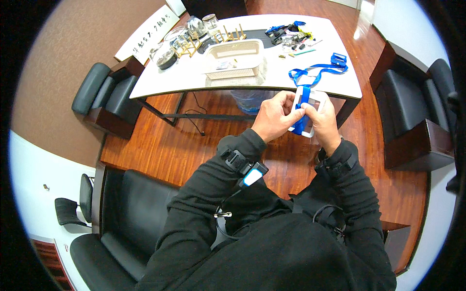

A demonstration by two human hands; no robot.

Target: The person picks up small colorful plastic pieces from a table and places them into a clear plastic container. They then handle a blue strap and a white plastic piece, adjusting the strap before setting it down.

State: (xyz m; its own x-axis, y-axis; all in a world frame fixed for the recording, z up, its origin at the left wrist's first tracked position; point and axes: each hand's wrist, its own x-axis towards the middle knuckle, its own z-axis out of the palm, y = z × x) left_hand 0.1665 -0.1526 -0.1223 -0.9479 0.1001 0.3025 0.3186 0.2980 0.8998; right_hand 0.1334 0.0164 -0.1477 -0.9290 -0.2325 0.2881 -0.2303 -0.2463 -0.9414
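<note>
My left hand (275, 117) and my right hand (322, 117) hold a white-framed badge holder (308, 131) between them, just off the near edge of the table. A blue lanyard strap (300, 125) is wrapped lengthwise around the holder, with both thumbs close together on it. From its top the strap runs onto the white tabletop and lies there in loops (318, 77). A blue badge holder (338, 59) rests at the right of the table beside the loops. The undersides of both hands' fingers are partly hidden.
On the white table (174, 80) stand a cream plastic basket (234, 74) with small items, glass jars (196, 27), wooden racks (190, 47) and a pile of small mixed things (293, 34). Black armchairs (406, 103) flank it; a clear bin (250, 102) sits beneath.
</note>
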